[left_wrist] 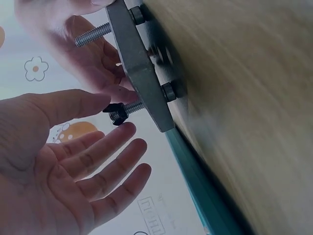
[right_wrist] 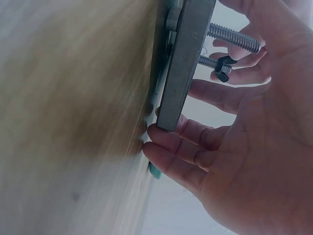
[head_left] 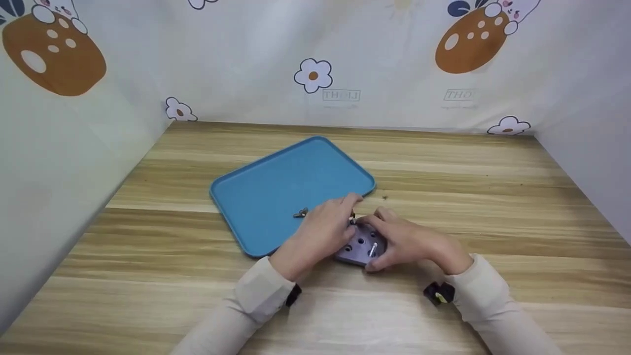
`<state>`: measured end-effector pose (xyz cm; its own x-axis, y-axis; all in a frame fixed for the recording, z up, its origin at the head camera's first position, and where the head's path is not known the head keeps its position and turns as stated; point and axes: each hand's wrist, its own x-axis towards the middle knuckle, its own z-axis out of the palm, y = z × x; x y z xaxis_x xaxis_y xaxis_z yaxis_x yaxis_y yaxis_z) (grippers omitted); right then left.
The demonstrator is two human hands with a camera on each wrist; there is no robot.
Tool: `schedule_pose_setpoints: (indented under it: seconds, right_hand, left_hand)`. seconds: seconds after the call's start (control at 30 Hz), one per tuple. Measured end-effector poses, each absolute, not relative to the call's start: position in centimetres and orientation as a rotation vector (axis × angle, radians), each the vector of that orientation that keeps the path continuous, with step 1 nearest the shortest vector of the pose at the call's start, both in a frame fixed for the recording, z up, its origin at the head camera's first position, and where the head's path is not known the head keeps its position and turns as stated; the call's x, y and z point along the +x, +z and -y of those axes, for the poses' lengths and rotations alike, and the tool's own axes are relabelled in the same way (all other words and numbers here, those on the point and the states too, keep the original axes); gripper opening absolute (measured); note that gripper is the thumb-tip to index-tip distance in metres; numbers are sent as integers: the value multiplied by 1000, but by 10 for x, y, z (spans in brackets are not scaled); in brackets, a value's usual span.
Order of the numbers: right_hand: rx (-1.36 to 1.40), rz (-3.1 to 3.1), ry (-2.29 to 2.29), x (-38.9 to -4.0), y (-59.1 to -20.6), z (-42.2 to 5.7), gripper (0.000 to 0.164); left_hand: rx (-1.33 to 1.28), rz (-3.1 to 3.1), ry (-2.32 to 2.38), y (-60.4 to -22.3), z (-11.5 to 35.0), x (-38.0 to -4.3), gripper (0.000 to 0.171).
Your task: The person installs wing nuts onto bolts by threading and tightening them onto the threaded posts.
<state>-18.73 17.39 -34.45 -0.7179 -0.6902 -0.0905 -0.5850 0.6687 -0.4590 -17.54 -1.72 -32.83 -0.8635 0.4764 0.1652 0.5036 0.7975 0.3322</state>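
Observation:
A flat grey metal plate with several holes is held up a little off the table at its front middle. Two threaded bolts pass through it, their heads on the underside; one bolt stands bare. The other carries a dark wing nut near its tip. My left hand has its thumb against the wing nut and the index fingertip close on the other side, pinching it, while the remaining fingers spread loosely. With thumb and fingers on opposite edges, my right hand grips the plate.
A blue tray lies angled behind and left of the plate. Small brass-coloured pieces lie on it beside the left hand. A tiny dark bit is on the wooden table. Patterned cloth walls enclose the back and sides.

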Motion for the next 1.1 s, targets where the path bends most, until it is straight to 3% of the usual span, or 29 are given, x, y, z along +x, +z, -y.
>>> schedule_pose_setpoints:
  seconds: [0.3, 1.1]
  right_hand:
    - [-1018, -2627, -598, -186, -346, -174, 83]
    - [-1010, -2627, -601, -186, -346, -174, 80]
  left_hand:
    - [-840, 2939, -606, -328, 17, -175, 51]
    - [-768, 2922, -491, -330, 17, -176, 45]
